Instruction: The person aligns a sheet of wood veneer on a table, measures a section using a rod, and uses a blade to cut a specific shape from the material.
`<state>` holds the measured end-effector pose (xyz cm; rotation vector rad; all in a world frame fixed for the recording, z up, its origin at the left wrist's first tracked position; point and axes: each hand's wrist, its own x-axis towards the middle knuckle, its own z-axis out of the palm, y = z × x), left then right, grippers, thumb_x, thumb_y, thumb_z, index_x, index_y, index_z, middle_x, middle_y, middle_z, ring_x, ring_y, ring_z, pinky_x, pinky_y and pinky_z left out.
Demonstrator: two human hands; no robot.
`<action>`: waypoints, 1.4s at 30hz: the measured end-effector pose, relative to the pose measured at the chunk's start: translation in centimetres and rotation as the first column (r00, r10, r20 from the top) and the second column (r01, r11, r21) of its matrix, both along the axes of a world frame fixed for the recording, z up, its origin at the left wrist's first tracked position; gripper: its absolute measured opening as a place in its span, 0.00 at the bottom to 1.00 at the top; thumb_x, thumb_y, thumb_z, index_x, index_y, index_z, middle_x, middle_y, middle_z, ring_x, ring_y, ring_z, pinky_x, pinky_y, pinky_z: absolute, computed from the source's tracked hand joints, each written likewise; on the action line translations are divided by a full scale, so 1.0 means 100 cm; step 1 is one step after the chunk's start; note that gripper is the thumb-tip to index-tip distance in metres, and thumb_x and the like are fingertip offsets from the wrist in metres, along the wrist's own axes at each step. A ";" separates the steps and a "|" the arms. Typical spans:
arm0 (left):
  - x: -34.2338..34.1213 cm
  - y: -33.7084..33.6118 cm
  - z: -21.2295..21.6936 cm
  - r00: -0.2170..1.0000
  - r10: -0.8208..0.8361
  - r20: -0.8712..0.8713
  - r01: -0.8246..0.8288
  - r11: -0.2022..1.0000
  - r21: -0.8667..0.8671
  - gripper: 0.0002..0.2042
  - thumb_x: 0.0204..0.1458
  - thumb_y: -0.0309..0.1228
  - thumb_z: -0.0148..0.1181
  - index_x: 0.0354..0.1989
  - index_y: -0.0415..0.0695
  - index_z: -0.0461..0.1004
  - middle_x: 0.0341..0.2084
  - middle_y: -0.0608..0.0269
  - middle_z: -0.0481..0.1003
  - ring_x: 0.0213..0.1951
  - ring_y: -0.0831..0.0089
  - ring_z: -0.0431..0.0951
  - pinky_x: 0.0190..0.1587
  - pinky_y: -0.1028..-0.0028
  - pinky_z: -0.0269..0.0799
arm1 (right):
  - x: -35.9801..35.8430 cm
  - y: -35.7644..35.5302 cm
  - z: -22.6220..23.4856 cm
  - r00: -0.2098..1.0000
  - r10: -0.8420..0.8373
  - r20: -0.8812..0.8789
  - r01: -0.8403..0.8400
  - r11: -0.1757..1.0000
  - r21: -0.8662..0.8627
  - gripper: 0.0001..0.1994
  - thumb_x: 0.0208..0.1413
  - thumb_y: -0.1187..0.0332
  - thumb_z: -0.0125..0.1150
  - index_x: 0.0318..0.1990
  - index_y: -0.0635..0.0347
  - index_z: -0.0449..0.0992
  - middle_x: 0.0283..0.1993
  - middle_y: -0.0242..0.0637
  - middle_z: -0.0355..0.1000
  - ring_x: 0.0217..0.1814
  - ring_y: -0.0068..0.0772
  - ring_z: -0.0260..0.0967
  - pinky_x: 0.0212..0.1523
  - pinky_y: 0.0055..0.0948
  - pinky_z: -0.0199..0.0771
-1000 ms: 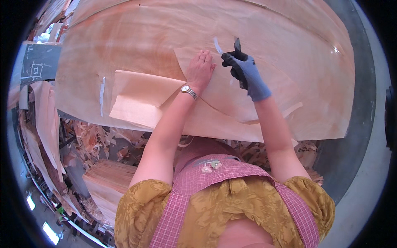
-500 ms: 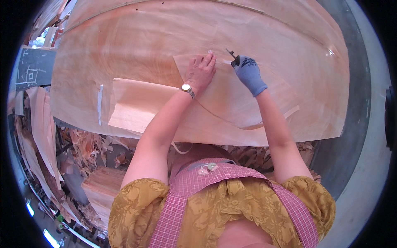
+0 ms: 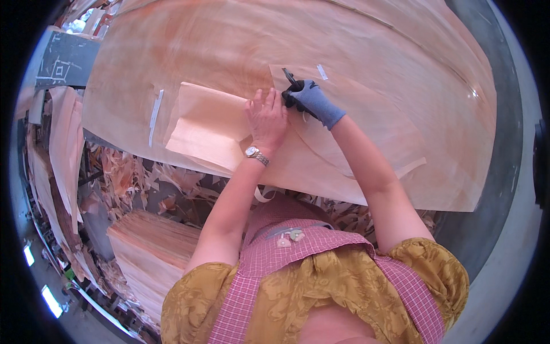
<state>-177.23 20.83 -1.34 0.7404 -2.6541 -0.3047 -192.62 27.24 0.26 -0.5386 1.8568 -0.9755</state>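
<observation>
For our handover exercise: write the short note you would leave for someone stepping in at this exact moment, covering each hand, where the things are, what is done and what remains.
Left hand: bare, with a wristwatch, pressed flat on the small veneer piece.
Right hand: gloved, gripping a dark cutting tool, tip on the curved veneer patch.
Both pieces lie on the large veneer sheet; tape strips sit on it.
Done: pieces laid in place, some tape on.
Left: whether the cut is finished cannot be told; offcuts litter the space below the table.
</observation>
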 end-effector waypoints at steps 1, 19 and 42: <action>0.003 -0.001 -0.005 1.000 -0.003 0.005 0.003 1.000 -0.030 0.22 0.53 0.38 0.55 0.56 0.44 0.72 0.58 0.63 0.70 0.62 0.60 0.62 0.62 0.50 0.51 | 0.003 -0.001 0.004 0.999 0.019 -0.043 -0.018 1.000 0.024 0.12 0.54 0.63 0.64 0.36 0.65 0.77 0.27 0.38 0.77 0.27 0.27 0.73 0.26 0.29 0.71; -0.100 0.094 0.027 0.931 -0.363 -0.032 0.363 0.919 0.153 0.31 0.51 0.34 0.58 0.66 0.48 0.58 0.60 0.55 0.65 0.61 0.61 0.63 0.60 0.56 0.56 | -0.114 0.314 0.017 0.613 -0.771 -0.174 0.722 0.636 -0.274 0.09 0.57 0.62 0.63 0.38 0.57 0.76 0.28 0.33 0.77 0.23 0.17 0.69 0.19 0.17 0.61; -0.252 0.250 0.004 0.567 -0.810 0.148 0.823 0.548 -0.152 0.22 0.47 0.26 0.52 0.54 0.43 0.70 0.55 0.59 0.69 0.56 0.63 0.67 0.61 0.53 0.56 | -0.114 0.393 0.030 0.552 -0.544 -0.632 0.689 0.725 -0.022 0.12 0.55 0.63 0.61 0.37 0.64 0.76 0.24 0.36 0.76 0.19 0.20 0.68 0.22 0.24 0.68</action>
